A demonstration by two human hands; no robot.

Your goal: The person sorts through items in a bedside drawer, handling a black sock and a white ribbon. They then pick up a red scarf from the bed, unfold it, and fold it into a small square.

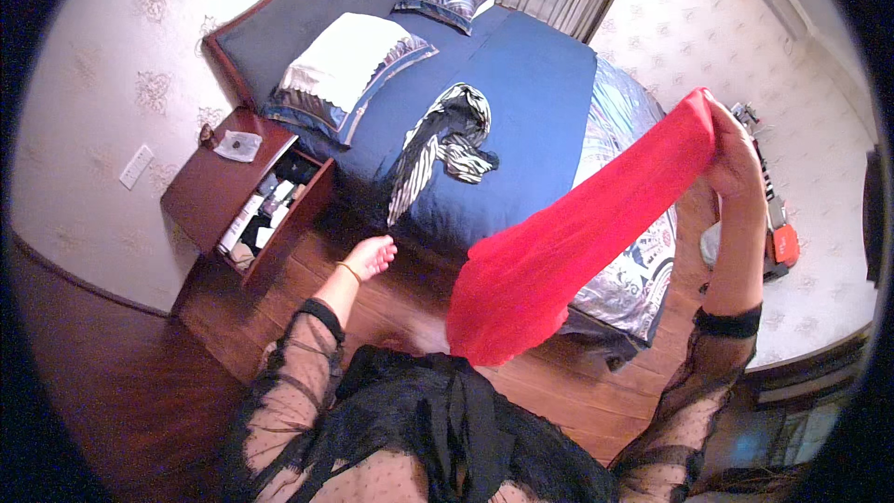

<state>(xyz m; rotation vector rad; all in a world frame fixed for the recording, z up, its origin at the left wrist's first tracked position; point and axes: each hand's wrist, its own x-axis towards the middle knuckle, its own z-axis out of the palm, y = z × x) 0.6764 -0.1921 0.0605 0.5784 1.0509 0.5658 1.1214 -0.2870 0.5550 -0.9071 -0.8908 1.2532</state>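
Observation:
A long red cloth (559, 251) hangs from my raised right hand (733, 147), which grips it by one end; its lower, wider end falls in front of my body. My left hand (370, 257) is held low over the floor beside the bed, fingers curled, with no cloth seen in it; whether they close fully is unclear. Just beyond it, a black and white striped scarf (419, 161) lies loosely looped on the blue bedspread (538, 98), its tail reaching the near side of the bed.
Left of the bed stands a wooden nightstand (216, 181) with its drawer (290, 223) pulled out and filled with small items. Pillows (349, 63) lie by the headboard (300, 7). An orange and black object (783, 244) stands by the right wall, beyond my right arm.

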